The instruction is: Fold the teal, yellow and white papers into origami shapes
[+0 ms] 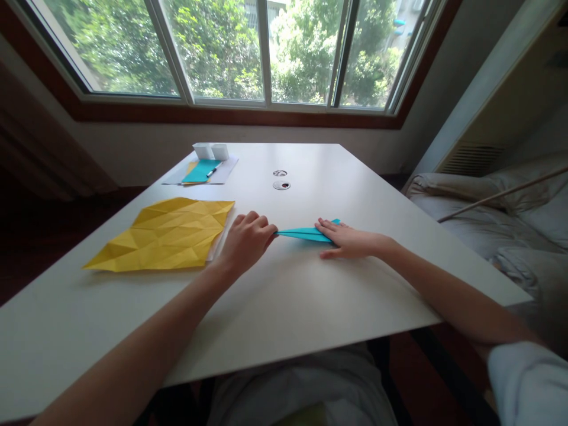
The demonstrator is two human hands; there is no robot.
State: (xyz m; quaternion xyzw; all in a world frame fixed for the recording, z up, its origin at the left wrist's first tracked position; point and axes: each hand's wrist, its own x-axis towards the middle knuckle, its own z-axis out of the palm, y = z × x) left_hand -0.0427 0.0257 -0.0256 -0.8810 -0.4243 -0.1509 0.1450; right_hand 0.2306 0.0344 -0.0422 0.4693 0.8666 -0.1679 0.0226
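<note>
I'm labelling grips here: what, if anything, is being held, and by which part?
The folded blue paper: the left hand pinches its narrow left end, while the right hand lies flat over it near the right end.

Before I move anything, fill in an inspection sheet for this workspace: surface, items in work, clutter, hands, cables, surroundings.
Surface: white table, with two round fittings beyond the hands.
Items in work: narrow folded turquoise paper, between the hands; creased yellow paper, spread out on the left.
Clutter: far left, two small white containers and a pen lying on a turquoise sheet.
Hands: left hand grips the folded paper's left end; right hand lies flat over its right end.
Cables: nothing seen.
Surroundings: window ahead, trees outside; thin rod at right.
</note>
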